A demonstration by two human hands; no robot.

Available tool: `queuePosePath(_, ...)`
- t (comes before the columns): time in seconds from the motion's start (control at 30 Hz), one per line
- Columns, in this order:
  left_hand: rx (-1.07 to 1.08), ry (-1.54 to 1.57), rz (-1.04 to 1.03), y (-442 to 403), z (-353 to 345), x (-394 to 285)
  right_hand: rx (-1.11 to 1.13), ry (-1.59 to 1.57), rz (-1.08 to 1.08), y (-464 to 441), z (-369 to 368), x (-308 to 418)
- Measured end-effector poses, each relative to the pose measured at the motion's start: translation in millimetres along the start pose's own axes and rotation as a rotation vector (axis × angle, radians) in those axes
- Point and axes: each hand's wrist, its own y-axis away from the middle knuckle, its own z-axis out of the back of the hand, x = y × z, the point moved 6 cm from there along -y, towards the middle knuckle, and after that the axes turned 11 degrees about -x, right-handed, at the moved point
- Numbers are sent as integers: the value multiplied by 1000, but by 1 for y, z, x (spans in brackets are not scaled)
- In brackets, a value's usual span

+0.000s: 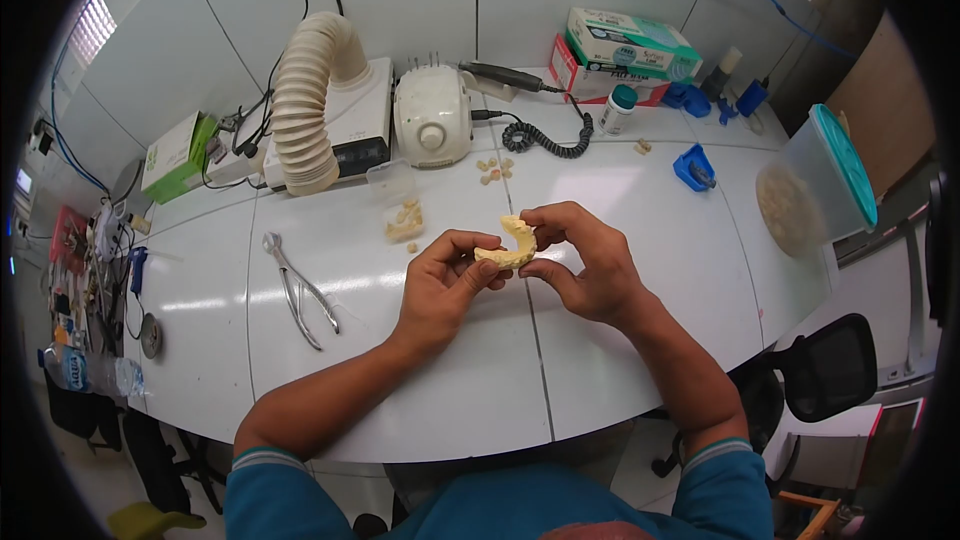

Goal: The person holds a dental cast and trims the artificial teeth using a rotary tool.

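Left hand (438,278), fingers (474,240) partly hidden (behind thumb (474,280))

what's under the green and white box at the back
A red and white box sits beneath the green and white box. Its front shows; the surface directly under the upper box is covered.

Leaving room on worktop (690,260) R of hands (595,265); blocking L w/ forceps (283,262), fwd w/ plastic box (390,229) + small pcs (495,174).

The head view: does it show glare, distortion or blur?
Head view: glare streaks the glossy white tabletop both sides of the silver metal pliers; same view: fisheye-like bending, black rounded corners; same view: the cream horseshoe-shaped dental model shows no heavy blur.
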Motion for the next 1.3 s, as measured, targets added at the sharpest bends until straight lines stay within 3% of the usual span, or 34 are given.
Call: queuePosePath(1.3,173,44,20,7,-13,-6,70,112,-41,2,-6,3)
